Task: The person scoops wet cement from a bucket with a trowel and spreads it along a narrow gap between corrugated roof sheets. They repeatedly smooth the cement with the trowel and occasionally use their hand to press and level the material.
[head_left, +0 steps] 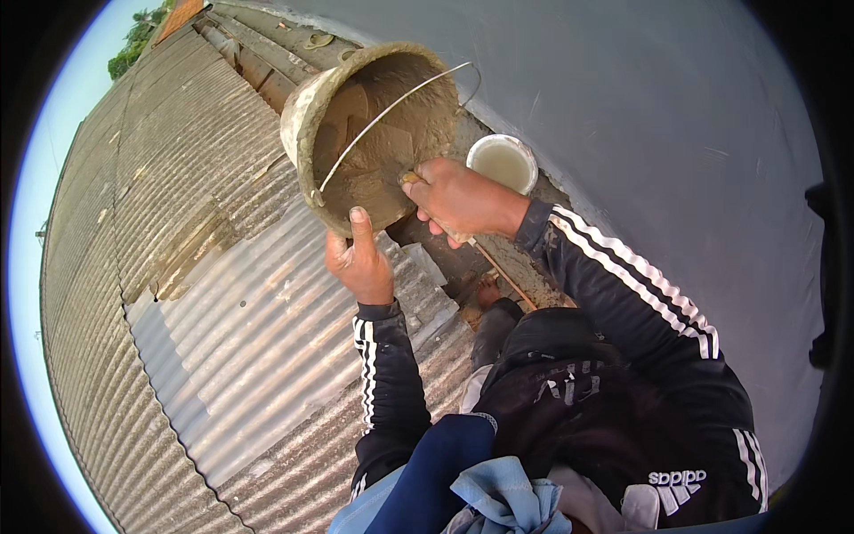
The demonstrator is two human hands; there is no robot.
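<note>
A mortar-caked bucket [302,133] is tipped with its mouth toward me. Wet grey-brown mortar coats its inside, and a thin wire handle [382,120] arches across the opening. My left hand [363,267] grips the near lower edge of the bucket, thumb up on the rim. At the mouth's right side, my right hand [463,198] is closed around a tool with a yellowish-brown handle end [410,179]. A thin brown strip [503,274] runs down from below that fist; whether it belongs to the tool I cannot tell.
Right of the bucket stands a small white pail [503,164] of cloudy liquid. Corrugated roof sheets [196,267] slope away on the left. A smooth grey wall [676,133] rises on the right. My bare foot [487,292] is on the mortar-strewn ledge between them.
</note>
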